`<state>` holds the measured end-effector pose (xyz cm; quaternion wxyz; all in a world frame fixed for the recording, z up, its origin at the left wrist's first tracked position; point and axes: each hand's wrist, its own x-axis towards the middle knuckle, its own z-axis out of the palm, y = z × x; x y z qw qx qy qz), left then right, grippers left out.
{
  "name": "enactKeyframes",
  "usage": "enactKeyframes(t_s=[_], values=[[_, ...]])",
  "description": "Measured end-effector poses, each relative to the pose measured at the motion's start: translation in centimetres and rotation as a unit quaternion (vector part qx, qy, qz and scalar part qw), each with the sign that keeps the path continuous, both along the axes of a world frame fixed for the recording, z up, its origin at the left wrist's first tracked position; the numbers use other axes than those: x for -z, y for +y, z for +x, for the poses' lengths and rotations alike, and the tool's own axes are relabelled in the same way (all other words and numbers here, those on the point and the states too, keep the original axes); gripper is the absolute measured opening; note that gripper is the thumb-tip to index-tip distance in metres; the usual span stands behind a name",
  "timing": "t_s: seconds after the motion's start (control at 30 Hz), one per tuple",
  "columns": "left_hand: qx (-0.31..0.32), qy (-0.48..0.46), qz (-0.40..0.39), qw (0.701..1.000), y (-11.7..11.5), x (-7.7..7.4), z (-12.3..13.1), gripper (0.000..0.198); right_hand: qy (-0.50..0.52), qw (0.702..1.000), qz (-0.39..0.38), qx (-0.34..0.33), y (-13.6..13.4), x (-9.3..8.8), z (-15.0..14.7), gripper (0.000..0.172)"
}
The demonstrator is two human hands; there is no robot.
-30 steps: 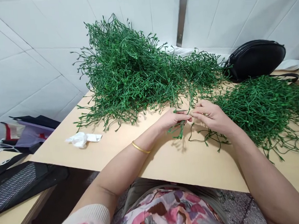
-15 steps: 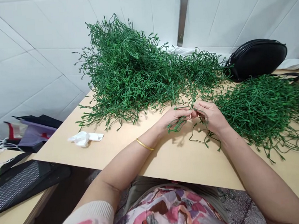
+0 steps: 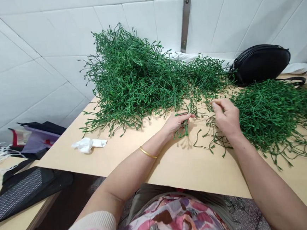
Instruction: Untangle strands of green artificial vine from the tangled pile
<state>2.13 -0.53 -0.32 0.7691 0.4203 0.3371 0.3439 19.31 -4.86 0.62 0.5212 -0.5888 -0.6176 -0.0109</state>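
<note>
My left hand [image 3: 176, 124] is closed around a small bunch of thin green artificial-looking stems [image 3: 183, 132], whose tips hang below the fingers. Apart from it, to the right, my right hand [image 3: 227, 119] has its fingers curled, with thumb and forefinger pinched together; whatever is between them is too small to make out. Loose green stems [image 3: 206, 144] lie on the tabletop between and below the hands. Behind my left hand rises a large heap of the same stems [image 3: 135, 81]. A second, lower heap [image 3: 278, 115] spreads beside my right hand.
A black bag [image 3: 261, 64] stands at the back right against the tiled wall [image 3: 64, 33]. Crumpled white tissue [image 3: 85, 145] lies on the pale table [image 3: 124, 154] at left. Dark mesh material [image 3: 18, 193] rests on a lower surface at far left.
My hands were together over the stems; now my right hand has pulled away to the right. My left hand stays almost in place, still gripping its bunch. The view has tilted up slightly.
</note>
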Motion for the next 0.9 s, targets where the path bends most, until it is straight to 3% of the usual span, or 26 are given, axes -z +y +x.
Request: enactKeyframes(t_s=[0.07, 0.17, 0.4, 0.53, 0.6, 0.67, 0.77, 0.83, 0.9], values=[[-0.028, 0.009, 0.008, 1.0, 0.1, 0.2, -0.2, 0.009, 0.03, 0.999, 0.034, 0.03, -0.4, 0.0, -0.2, 0.018], [-0.038, 0.024, 0.026, 0.999, 0.1, 0.3, -0.2, 0.01, 0.004, 0.999, 0.046, 0.007, -1.0, -0.2, -1.0, 0.018], [-0.05, 0.014, 0.027, 0.998, 0.3, 0.5, 0.0, 0.016, -0.117, 0.984, -0.086, -0.106, -1.7, -0.5, -0.5, 0.02], [-0.095, 0.019, 0.024, 0.995, 0.4, 0.4, 0.0, 0.015, -0.266, 0.93, -0.168, -0.192, -4.0, -0.3, -1.3, 0.02], [-0.11, 0.016, 0.025, 0.994, 0.4, 0.2, -0.1, 0.016, -0.355, 0.895, -0.173, -0.209, -5.0, 0.4, -2.0, 0.021], [-0.12, 0.009, 0.03, 0.992, 0.4, 0.0, -0.2, 0.017, -0.431, 0.87, -0.139, -0.192, -5.4, 1.4, -2.0, 0.026], [-0.131, -0.003, 0.049, 0.99, 0.5, 0.1, -0.4, 0.016, -0.488, 0.861, -0.094, -0.112, -4.9, 1.9, -0.6, 0.025], [-0.136, -0.005, 0.059, 0.989, 0.7, 0.2, -0.4, 0.016, -0.478, 0.871, -0.077, -0.082, -4.3, 1.3, 0.4, 0.02], [-0.133, -0.001, 0.062, 0.989, 0.8, 0.4, -0.4, 0.015, -0.426, 0.9, -0.06, -0.07, -3.7, 0.1, 0.7, 0.017]])
